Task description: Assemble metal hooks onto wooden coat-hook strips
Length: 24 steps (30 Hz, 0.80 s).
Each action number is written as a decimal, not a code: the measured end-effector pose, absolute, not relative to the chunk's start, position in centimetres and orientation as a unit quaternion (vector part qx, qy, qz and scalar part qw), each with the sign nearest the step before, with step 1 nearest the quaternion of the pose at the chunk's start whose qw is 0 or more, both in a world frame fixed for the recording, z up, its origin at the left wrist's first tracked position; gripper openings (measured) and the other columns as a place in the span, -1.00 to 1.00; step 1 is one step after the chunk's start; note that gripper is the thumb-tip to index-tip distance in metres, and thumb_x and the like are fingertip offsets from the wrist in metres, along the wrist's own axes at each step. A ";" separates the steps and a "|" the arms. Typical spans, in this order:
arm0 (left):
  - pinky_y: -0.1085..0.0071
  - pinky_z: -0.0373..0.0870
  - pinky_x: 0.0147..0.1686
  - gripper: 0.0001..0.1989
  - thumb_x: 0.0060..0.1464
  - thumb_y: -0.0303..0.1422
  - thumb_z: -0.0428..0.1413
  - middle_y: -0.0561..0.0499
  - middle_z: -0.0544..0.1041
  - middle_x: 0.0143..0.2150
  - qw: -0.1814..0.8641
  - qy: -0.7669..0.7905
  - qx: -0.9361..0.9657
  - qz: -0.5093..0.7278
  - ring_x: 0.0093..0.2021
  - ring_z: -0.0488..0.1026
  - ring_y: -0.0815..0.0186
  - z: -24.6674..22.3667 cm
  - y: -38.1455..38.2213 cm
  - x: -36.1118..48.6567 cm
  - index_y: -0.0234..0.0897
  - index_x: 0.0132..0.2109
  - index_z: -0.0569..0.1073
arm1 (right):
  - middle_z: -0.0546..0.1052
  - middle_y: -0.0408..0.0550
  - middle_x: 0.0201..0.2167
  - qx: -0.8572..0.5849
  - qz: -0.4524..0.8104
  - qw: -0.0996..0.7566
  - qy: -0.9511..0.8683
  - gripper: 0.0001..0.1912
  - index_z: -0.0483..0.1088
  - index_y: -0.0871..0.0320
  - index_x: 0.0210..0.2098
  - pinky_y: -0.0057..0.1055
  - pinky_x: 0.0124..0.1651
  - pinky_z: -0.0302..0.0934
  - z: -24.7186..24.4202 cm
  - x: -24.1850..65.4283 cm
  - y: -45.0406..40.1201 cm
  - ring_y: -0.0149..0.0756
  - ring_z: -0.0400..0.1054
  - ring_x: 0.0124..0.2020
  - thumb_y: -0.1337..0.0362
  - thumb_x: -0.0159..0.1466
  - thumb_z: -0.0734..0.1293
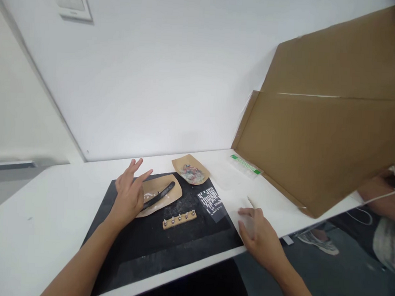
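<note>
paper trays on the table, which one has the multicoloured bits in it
The rear paper tray, nearer the wall, holds the multicoloured bits. The front tray, by the left hand, shows whitish bits and a dark curved strip.

Arms, two, both bare. Left forearm (87,255): enters at lower edge, slants up and rightward; left wrist (113,223) roughly in line with it. Left grip (129,195): bare, raised; fingers (134,167) extended upward and fanned apart; thumb not clearly distinguishable, closure uncertain. Right forearm (294,281): enters lower right, slants up and leftward; right wrist (279,262) nearly straight. Right grip (259,234): bare, back of hand partly visible, fingers bent and pointing leftward, thumb below them; fingertips blurred, closure uncertain. The two stand well apart.
</note>
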<state>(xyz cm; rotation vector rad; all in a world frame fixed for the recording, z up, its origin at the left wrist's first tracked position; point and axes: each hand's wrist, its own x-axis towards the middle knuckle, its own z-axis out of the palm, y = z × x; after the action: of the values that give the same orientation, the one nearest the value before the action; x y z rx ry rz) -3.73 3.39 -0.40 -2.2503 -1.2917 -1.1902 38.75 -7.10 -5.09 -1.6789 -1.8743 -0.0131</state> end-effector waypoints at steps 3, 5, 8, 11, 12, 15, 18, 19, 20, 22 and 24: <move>-0.20 0.14 0.30 -0.44 0.27 -0.66 -0.10 -0.28 0.13 0.52 0.141 -0.447 -0.783 -0.410 0.56 -0.02 -0.11 -0.2 3.3 -3.7 -0.12 0.31 0.32 | 0.54 0.15 0.11 -0.646 -0.032 0.306 -0.699 -0.49 0.17 0.10 0.29 0.01 0.12 0.43 -5.4 39.8 -9.9 0.07 0.52 0.10 0.13 0.40 0.28; -0.19 0.16 0.29 -0.46 0.27 -0.65 -0.09 -0.27 0.14 0.52 0.141 -0.442 -0.785 -0.410 0.56 -0.02 -0.11 -0.1 3.2 -3.6 -0.12 0.30 0.33 | 0.53 0.17 0.12 -0.632 -0.046 0.304 -0.711 -0.40 0.13 0.10 0.36 0.01 0.16 0.42 -5.8 40.6 -11.6 0.08 0.49 0.14 0.10 0.40 0.31; -0.19 0.15 0.30 -0.50 0.29 -0.61 -0.07 -0.26 0.15 0.51 0.139 -0.432 -0.788 -0.416 0.56 -0.02 -0.11 0.0 2.9 -3.2 -0.12 0.28 0.34 | 0.47 0.18 0.21 -0.605 -0.049 0.278 -0.745 -0.30 0.13 0.07 0.40 -0.01 0.21 0.40 -6.4 41.6 -13.5 0.07 0.44 0.20 0.07 0.37 0.39; -0.20 0.10 0.32 -0.54 0.34 -0.56 -0.08 -0.23 0.16 0.51 0.125 -0.427 -0.792 -0.418 0.56 -0.04 -0.10 0.0 2.7 -2.9 -0.11 0.28 0.35 | 0.53 0.11 0.15 -0.580 -0.085 0.279 -0.761 -0.45 0.26 0.02 0.33 -0.05 0.16 0.42 -7.3 42.2 -14.4 0.02 0.48 0.14 0.12 0.40 0.39; -0.21 0.09 0.34 -0.55 0.36 -0.54 -0.09 -0.22 0.17 0.51 0.117 -0.428 -0.793 -0.418 0.57 -0.05 -0.09 0.0 2.7 -2.8 -0.11 0.29 0.35 | 0.57 0.09 0.09 -0.574 -0.101 0.288 -0.760 -0.52 0.30 0.01 0.30 -0.06 0.13 0.42 -7.6 42.2 -14.6 0.00 0.51 0.09 0.14 0.42 0.37; -0.22 0.03 0.37 -0.58 0.41 -0.47 -0.11 -0.21 0.18 0.51 0.100 -0.431 -0.787 -0.431 0.57 -0.08 -0.07 0.1 2.5 -2.7 -0.12 0.31 0.31 | 0.64 -0.01 -0.12 -0.576 -0.134 0.326 -0.737 -0.64 0.38 0.00 0.20 -0.08 0.02 0.41 -8.0 42.1 -14.7 -0.05 0.56 -0.10 0.21 0.44 0.35; -0.23 0.01 0.38 -0.58 0.41 -0.43 -0.08 -0.22 0.19 0.50 0.109 -0.423 -0.776 -0.455 0.57 -0.07 -0.09 0.2 2.2 -2.8 -0.14 0.34 0.27 | 0.66 -0.10 -0.25 -0.580 -0.147 0.362 -0.715 -0.72 0.43 -0.04 0.11 -0.08 -0.05 0.40 -7.3 41.4 -14.8 -0.06 0.57 -0.20 0.24 0.41 0.37; -0.23 0.01 0.38 -0.57 0.40 -0.43 -0.06 -0.22 0.20 0.50 0.118 -0.418 -0.769 -0.469 0.57 -0.05 -0.10 0.2 2.1 -2.9 -0.14 0.35 0.26 | 0.66 -0.12 -0.26 -0.578 -0.145 0.374 -0.710 -0.74 0.44 -0.06 0.08 -0.07 -0.06 0.40 -6.9 41.0 -15.0 -0.05 0.57 -0.21 0.24 0.40 0.38; -0.23 0.01 0.38 -0.55 0.38 -0.43 -0.04 -0.21 0.22 0.49 0.128 -0.411 -0.761 -0.485 0.56 -0.03 -0.11 0.3 1.9 -3.0 -0.13 0.35 0.25 | 0.66 -0.13 -0.26 -0.577 -0.142 0.387 -0.705 -0.75 0.45 -0.07 0.06 -0.07 -0.07 0.41 -6.4 40.5 -15.2 -0.05 0.57 -0.22 0.24 0.40 0.38; -0.22 0.00 0.38 -0.51 0.33 -0.44 0.02 -0.17 0.26 0.47 0.152 -0.395 -0.743 -0.518 0.54 0.02 -0.12 0.4 1.6 -3.1 -0.09 0.35 0.25 | 0.67 -0.11 -0.26 -0.586 -0.132 0.415 -0.684 -0.75 0.46 -0.06 0.07 -0.05 -0.04 0.41 -5.4 39.3 -15.8 -0.04 0.57 -0.20 0.21 0.40 0.39; -0.21 0.01 0.38 -0.46 0.27 -0.44 0.07 -0.12 0.28 0.46 0.175 -0.375 -0.731 -0.542 0.51 0.10 -0.13 0.6 1.1 -3.0 -0.04 0.34 0.24 | 0.67 -0.07 -0.21 -0.608 -0.127 0.445 -0.645 -0.82 0.51 -0.03 -0.03 -0.04 0.01 0.40 -4.4 37.8 -16.4 -0.03 0.56 -0.15 0.13 0.40 0.39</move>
<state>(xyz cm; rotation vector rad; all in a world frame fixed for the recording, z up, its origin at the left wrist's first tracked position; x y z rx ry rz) -2.99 1.10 0.62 -2.0709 -1.0628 -1.5361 37.81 -16.37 -4.35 -1.5061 -1.5991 -0.3155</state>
